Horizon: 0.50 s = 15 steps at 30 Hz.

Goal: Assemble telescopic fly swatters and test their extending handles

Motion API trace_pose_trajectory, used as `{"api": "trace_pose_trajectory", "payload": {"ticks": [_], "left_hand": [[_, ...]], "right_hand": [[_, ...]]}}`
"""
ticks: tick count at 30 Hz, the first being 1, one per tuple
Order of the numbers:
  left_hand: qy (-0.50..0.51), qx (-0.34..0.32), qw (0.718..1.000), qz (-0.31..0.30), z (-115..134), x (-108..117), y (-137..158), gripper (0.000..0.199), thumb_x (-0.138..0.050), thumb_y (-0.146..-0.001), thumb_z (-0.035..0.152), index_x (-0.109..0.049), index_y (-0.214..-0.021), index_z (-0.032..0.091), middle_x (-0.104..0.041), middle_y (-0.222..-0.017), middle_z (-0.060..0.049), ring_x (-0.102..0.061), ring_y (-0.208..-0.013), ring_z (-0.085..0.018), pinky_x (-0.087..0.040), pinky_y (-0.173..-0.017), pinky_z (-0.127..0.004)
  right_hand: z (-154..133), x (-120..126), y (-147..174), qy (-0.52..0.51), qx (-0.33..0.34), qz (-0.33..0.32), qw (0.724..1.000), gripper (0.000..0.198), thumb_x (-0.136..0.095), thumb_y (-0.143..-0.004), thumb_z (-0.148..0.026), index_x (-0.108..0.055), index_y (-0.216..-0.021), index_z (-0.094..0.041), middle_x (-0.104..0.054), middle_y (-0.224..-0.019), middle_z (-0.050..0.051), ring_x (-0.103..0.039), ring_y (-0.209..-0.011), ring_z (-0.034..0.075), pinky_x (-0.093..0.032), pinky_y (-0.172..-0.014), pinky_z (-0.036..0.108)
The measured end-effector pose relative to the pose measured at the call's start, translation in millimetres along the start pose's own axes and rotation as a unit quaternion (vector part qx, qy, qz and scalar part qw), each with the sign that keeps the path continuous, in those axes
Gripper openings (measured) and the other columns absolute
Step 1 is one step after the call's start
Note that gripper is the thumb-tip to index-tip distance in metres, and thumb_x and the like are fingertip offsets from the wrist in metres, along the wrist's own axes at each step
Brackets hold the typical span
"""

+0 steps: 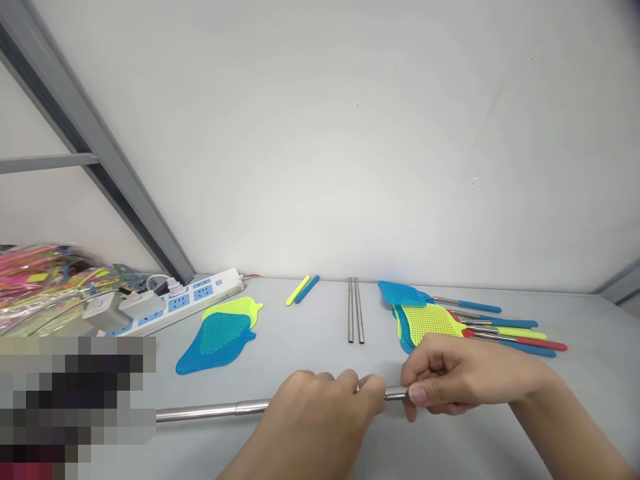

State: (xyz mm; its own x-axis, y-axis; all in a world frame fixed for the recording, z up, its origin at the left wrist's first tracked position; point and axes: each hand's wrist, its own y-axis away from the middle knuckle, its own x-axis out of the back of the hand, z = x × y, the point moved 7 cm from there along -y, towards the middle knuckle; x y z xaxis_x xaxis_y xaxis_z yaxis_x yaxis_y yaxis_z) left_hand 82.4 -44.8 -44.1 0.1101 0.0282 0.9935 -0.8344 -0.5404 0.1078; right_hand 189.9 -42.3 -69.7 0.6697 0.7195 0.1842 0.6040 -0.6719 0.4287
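Note:
A shiny metal telescopic rod (205, 412) runs roughly level across the front of the table, its left part cut off by a pixelated patch. Wrapped around its right portion is my left hand (325, 417). My right hand (460, 377) pinches the rod's right end between thumb and fingers. Beyond my hands, two more metal rods (351, 313) lie side by side. A blue fly swatter head (215, 350) overlaps a yellow-green swatter head (253, 308) on the left. Near the wall lie a yellow handle sleeve (299, 291) and a blue handle sleeve (307, 289).
Several fly swatters (430, 323) with blue, yellow and red handles are piled at the right. A white power strip (195, 297) with plugged-in adapters (103, 312) stands at the left, beside plastic-wrapped bundles (50, 280). A white wall (350, 167) closes off the table's back.

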Motion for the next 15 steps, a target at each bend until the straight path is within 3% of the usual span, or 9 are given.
{"api": "trace_pose_trajectory", "payload": {"ticks": [5,15], "left_hand": [[-0.001,-0.002,1.000,-0.013,1.6,-1.4,-2.5,0.027,-0.043,-0.061,0.001,-0.044,-0.079,0.022,-0.059,-0.065,0.003,-0.058,-0.047,-0.018,-0.022,-0.037,-0.024],[-0.019,-0.006,1.000,-0.007,6.6,-0.2,-3.4,0.013,-0.046,-0.073,0.011,-0.049,-0.081,0.021,-0.061,-0.065,0.002,-0.058,-0.048,-0.019,-0.023,-0.036,-0.024]], "right_hand": [[2.6,-1.0,-4.6,-0.016,0.011,-0.010,1.000,0.025,-0.051,-0.078,-0.032,-0.064,-0.079,-0.011,-0.035,-0.046,-0.006,-0.031,-0.040,0.003,-0.023,-0.037,0.018],[6.2,-3.2,-7.0,-0.035,-0.008,-0.019,0.999,0.026,-0.052,-0.076,-0.034,-0.064,-0.075,-0.011,-0.037,-0.046,-0.006,-0.031,-0.038,0.003,-0.021,-0.034,0.016]]}}
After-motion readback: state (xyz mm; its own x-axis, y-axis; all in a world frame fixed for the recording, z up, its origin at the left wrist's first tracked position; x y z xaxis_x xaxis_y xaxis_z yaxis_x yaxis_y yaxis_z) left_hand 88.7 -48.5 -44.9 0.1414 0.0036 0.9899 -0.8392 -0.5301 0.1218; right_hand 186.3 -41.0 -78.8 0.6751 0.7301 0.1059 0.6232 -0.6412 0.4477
